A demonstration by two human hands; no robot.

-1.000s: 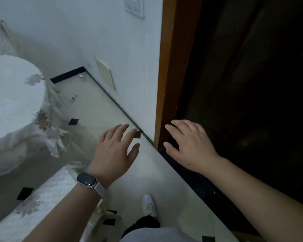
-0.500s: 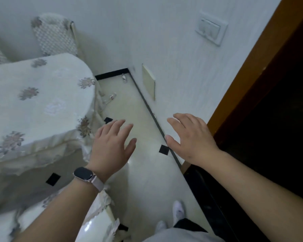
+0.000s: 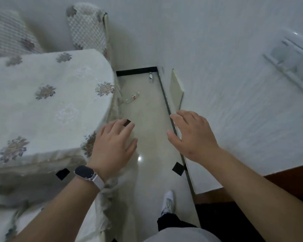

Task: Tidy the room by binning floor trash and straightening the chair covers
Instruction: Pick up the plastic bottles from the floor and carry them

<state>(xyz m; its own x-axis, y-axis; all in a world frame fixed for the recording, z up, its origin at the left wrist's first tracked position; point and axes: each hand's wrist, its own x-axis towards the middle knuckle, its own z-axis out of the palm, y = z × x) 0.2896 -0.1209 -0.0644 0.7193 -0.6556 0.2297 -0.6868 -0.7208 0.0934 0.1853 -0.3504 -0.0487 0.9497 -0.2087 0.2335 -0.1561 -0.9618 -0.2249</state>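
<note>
Bottle [image 3: 131, 98] on floor, well beyond empty left hand [image 3: 112, 145].

I see both hands held out, palms down and fingers spread, holding nothing: the left hand [image 3: 112, 144] with a watch [image 3: 85, 172] at the wrist, the right hand [image 3: 192, 137] near the wall [image 3: 234, 95]. Between the cloth-covered table [image 3: 47, 105] and the wall runs a narrow strip of floor [image 3: 152, 130]. A clear bottle [image 3: 131, 98] lies there beside the tablecloth, and another small bottle [image 3: 150, 77] sits in the far corner.
</note>
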